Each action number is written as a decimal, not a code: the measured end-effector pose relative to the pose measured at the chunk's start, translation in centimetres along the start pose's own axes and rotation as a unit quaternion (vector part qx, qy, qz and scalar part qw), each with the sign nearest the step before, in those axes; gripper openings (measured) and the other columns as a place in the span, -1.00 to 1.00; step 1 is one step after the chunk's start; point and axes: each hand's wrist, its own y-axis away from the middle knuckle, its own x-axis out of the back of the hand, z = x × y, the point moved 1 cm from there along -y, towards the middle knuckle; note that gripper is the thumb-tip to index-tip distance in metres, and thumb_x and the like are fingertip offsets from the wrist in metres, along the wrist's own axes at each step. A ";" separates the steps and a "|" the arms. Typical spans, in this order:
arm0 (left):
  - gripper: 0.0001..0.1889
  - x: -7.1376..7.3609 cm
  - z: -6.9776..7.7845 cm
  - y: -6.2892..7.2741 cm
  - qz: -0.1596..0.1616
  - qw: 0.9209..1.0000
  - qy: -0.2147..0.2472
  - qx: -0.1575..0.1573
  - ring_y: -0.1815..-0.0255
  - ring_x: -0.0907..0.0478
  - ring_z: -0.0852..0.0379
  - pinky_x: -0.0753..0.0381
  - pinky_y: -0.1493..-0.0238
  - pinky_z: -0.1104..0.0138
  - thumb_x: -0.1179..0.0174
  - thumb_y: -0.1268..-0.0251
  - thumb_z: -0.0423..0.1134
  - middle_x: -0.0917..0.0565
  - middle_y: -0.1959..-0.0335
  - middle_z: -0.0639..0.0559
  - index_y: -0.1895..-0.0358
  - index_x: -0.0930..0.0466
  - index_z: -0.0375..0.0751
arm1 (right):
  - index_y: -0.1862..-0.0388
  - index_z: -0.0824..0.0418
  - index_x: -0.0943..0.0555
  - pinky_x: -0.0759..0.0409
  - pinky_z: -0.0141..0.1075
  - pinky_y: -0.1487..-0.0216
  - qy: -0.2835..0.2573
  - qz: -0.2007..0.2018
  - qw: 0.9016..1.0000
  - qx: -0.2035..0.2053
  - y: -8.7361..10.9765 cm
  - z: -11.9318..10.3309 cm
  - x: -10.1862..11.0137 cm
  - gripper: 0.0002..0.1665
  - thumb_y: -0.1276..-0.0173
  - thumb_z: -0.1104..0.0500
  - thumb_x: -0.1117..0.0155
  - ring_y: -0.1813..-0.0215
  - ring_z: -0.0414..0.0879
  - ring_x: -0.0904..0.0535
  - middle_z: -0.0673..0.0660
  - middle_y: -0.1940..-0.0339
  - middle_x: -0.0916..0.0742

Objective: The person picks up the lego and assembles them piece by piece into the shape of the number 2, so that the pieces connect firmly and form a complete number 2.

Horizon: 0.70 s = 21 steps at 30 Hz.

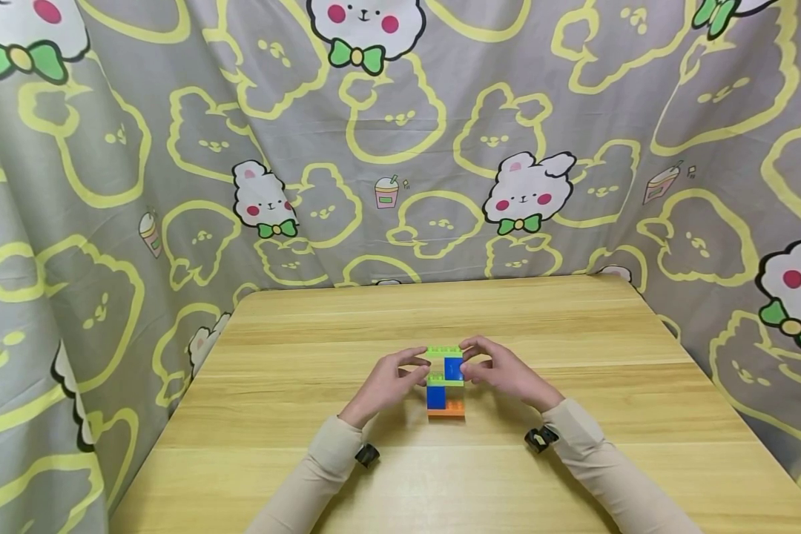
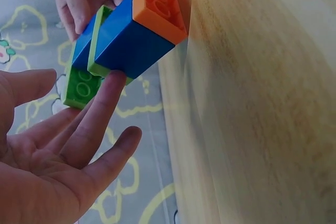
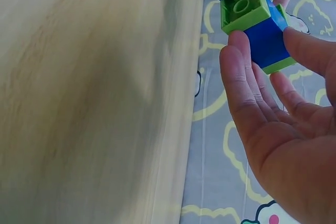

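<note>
A stepped stack of toy building bricks stands on the wooden table [image 1: 294,415]. From the bottom up it has an orange plate [image 1: 455,414], a blue brick [image 1: 435,398] at the left, a green plate [image 1: 447,383], another blue brick [image 1: 452,369] at the right and a green top plate [image 1: 444,351]. My left hand [image 1: 390,382] is at the stack's left side, fingers extended; in the left wrist view a fingertip [image 2: 116,80] touches the middle green plate's edge. My right hand [image 1: 507,367] pinches the upper blue brick between thumb [image 3: 304,48] and fingers.
A patterned grey curtain [image 1: 434,245] hangs around the table's back and sides. Dark wrist devices are strapped beneath the left cuff [image 1: 367,455] and right cuff [image 1: 541,439]. The table's back edge lies beyond the stack.
</note>
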 end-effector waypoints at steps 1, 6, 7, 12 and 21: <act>-0.47 0.0 0.0 0.0 0.000 1.000 -0.003 0.001 0.09 -0.76 -0.18 -0.71 -0.03 -0.05 -0.15 -0.57 -0.15 -0.67 -0.19 -0.28 -0.47 -0.39 -0.30 | -0.41 0.34 -0.35 -0.74 -0.03 -0.07 0.000 0.001 1.000 -0.001 0.0 0.0 0.0 -0.42 -0.54 0.17 -0.26 0.02 0.14 -0.74 0.35 -0.19 -0.59; -0.47 0.0 0.0 0.0 -0.005 1.000 -0.018 0.008 0.11 -0.78 -0.10 -0.73 0.04 0.13 -0.14 -0.58 -0.11 -0.69 -0.17 -0.20 -0.47 -0.40 -0.27 | -0.41 0.33 -0.37 -0.74 -0.05 -0.06 0.008 0.003 1.000 -0.002 0.1 0.1 -0.1 -0.44 -0.55 0.14 -0.25 0.04 0.15 -0.75 0.37 -0.20 -0.59; -0.47 0.0 0.0 0.0 -0.005 1.000 -0.019 0.009 0.11 -0.78 -0.09 -0.73 0.05 0.15 -0.14 -0.58 -0.12 -0.69 -0.17 -0.19 -0.48 -0.39 -0.27 | -0.41 0.34 -0.36 -0.74 -0.04 -0.05 0.008 0.003 1.000 0.000 0.1 0.1 -0.1 -0.44 -0.56 0.14 -0.24 0.04 0.15 -0.75 0.37 -0.20 -0.59; -0.45 0.1 -0.1 0.1 -0.011 1.000 -0.025 0.009 0.07 -0.76 -0.10 -0.73 0.04 0.14 -0.19 -0.54 -0.17 -0.68 -0.19 -0.20 -0.48 -0.38 -0.28 | -0.41 0.40 -0.34 -0.74 -0.01 -0.06 0.004 0.000 1.000 0.005 0.0 0.2 -0.1 -0.43 -0.57 0.15 -0.22 0.05 0.14 -0.76 0.41 -0.20 -0.58; -0.36 0.0 -0.3 0.1 -0.021 0.999 -0.040 0.006 -0.02 -0.72 -0.19 -0.73 -0.06 0.07 -0.30 -0.44 -0.23 -0.65 -0.21 -0.26 -0.51 -0.34 -0.27 | -0.45 0.30 -0.37 -0.75 -0.03 -0.04 0.007 0.007 1.000 -0.004 -0.1 0.3 -0.2 -0.45 -0.57 0.18 -0.21 0.08 0.15 -0.76 0.36 -0.20 -0.58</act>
